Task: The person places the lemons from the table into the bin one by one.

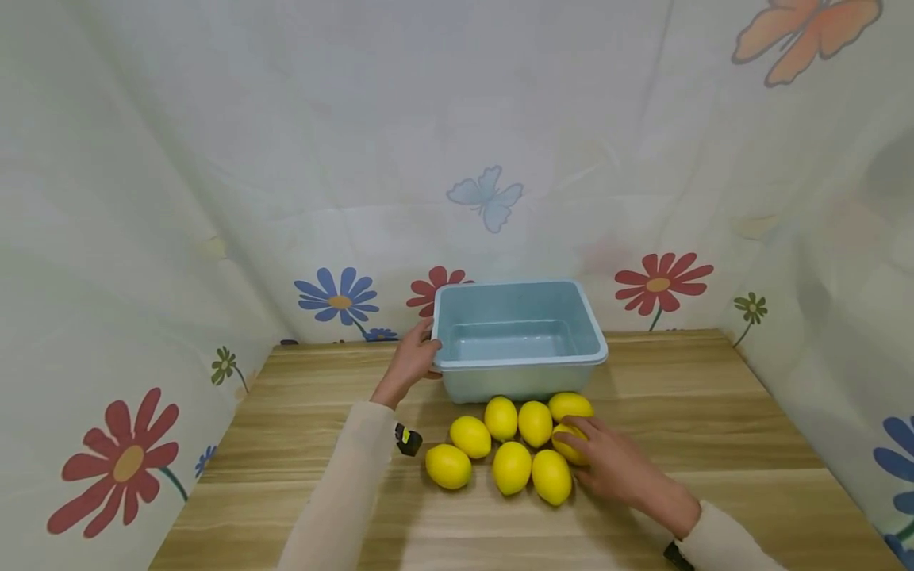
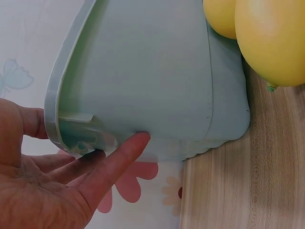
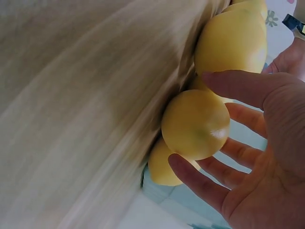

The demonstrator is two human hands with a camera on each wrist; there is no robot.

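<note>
A light blue plastic basin stands against the back of the table. My left hand holds its left rim, thumb over the edge; in the left wrist view the fingers lie along the outside. Several yellow lemons are grouped before the basin, one lemon furthest left. Over the rightmost ones reaches my right hand. In the right wrist view its spread fingers surround a lemon resting on the table, while the thumb stands apart from it, near another lemon.
The wood-grain table is bordered at the back and sides by a pale cloth printed with flowers and butterflies. One lemon lies close against the basin's front right. A dark band with a small device sits at the left wrist.
</note>
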